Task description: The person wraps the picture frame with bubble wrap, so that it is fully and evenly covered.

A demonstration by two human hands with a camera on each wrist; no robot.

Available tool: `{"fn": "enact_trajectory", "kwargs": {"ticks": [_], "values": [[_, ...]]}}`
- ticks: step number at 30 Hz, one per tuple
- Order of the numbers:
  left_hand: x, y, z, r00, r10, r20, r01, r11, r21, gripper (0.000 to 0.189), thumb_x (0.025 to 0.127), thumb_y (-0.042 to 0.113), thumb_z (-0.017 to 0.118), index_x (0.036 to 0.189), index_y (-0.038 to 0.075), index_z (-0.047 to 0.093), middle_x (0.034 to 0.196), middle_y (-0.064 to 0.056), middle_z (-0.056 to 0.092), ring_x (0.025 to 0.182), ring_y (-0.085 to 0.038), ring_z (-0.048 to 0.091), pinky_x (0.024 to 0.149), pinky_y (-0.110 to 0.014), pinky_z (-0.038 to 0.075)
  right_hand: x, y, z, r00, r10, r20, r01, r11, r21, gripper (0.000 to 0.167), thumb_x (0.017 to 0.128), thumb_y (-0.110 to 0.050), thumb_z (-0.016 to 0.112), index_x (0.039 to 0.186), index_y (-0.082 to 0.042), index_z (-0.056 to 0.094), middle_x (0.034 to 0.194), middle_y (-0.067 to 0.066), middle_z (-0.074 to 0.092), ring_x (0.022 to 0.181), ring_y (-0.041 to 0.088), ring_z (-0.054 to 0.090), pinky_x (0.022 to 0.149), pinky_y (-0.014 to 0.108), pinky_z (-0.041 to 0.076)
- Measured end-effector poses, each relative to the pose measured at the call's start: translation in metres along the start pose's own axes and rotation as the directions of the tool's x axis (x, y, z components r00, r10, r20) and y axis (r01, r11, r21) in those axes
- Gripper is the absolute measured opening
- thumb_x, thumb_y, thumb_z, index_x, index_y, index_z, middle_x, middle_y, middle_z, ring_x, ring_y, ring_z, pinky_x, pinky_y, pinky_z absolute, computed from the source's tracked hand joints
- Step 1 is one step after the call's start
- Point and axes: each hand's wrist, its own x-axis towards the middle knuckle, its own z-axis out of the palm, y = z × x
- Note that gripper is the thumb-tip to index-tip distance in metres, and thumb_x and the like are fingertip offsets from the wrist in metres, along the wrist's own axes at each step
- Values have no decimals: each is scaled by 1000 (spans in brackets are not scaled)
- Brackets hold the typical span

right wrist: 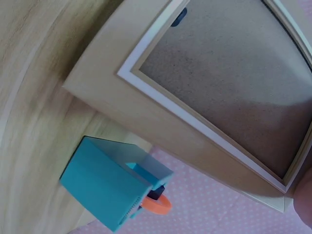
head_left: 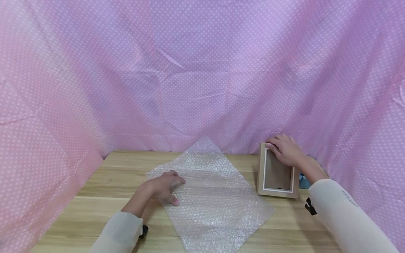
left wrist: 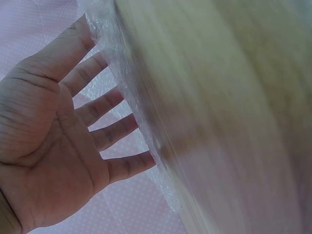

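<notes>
A sheet of clear bubble wrap (head_left: 212,196) lies cornerwise over the middle of the wooden table. My left hand (head_left: 164,188) rests at its left edge with the fingers spread, and the left wrist view shows the fingertips (left wrist: 130,165) right at the wrap's edge. To the right, a light wooden picture frame (head_left: 278,172) stands upright, leaning slightly, with a white inner border and a brown back panel. My right hand (head_left: 284,150) grips its top edge from above, thumb on the front. In the right wrist view only a bit of that hand shows at the right edge.
A teal block-shaped holder (right wrist: 105,183) with an orange ring stands on the table (head_left: 104,186) behind the frame's right side. Pink dotted cloth (head_left: 196,77) hangs behind the table and along both sides.
</notes>
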Motion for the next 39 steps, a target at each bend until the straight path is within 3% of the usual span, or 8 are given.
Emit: {"fn": "enact_trajectory", "kwargs": {"ticks": [12,16,24,33,39], "values": [[1,-2,3,1000,17,9,-17,1000,4,77,70,33,95,140,25,62,147,-6,45,137,-33,41,104,-61,45,25,-29,-37,984,-69,-164,61,997,-51,23,103,-19,60,116,-5,73,93,15,66,91,38,57,79,58,41],[1,-2,3,1000,16,9,-16,1000,-3,77,70,32,95,140,24,62,147,-7,44,138,-33,40,104,-61,45,38,-41,-52,979,-66,-193,64,998,-20,23,104,-19,59,116,-5,73,95,18,68,92,40,58,81,60,41],[-2,0,2,1000,23,1,-23,1000,0,77,70,30,95,139,22,62,146,-9,46,137,-34,41,105,-62,43,65,-73,-57,999,8,-50,-7,1000,11,35,109,-32,49,120,-8,71,109,16,70,109,41,58,98,62,40],[-1,0,2,1000,26,1,-26,999,30,76,70,34,95,138,24,62,146,-8,45,137,-34,41,103,-62,45,89,-114,-25,998,-41,38,38,994,99,34,108,-30,52,122,-8,74,112,12,74,107,33,64,96,55,46],[0,2,1,1000,25,3,-25,999,36,76,70,35,94,138,25,61,147,-9,44,138,-34,39,103,-62,45,97,-145,2,985,-105,133,91,990,109,36,108,-31,49,120,-7,74,111,11,73,105,32,65,96,52,49]]}}
